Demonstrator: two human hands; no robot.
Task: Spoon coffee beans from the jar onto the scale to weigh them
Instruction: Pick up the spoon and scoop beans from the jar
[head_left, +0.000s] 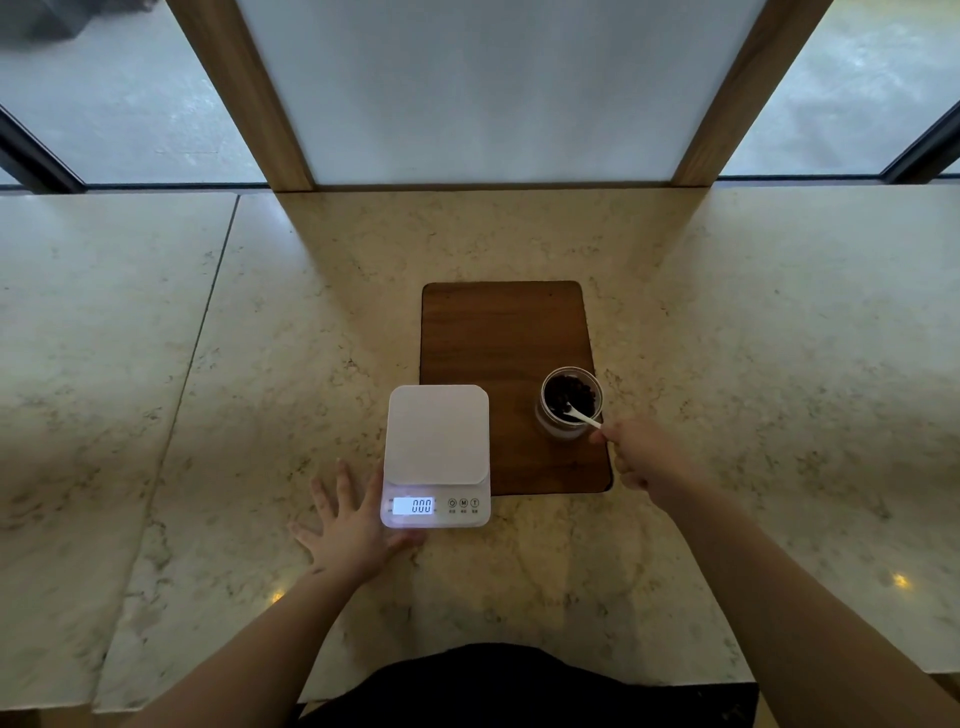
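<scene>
The left hand (349, 525) lies flat and spread on the counter, touching the scale's (437, 452) left front corner. The scale reads zero, platform bare. Right of it, the right hand (636, 457) pinches a spoon (582, 415) dipped into the beans (569, 397) in the jar (570, 402): no scoop delivered yet.

At frame center, our right hand (636, 457) holds a white spoon (583, 415) in the bean jar (570, 402). Our left hand (353, 525) lies flat, touching the scale (438, 454).

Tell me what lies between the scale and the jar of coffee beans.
In the head view, nothing stands between the scale and the jar: only a bare strip of the wooden board shows there.
</scene>
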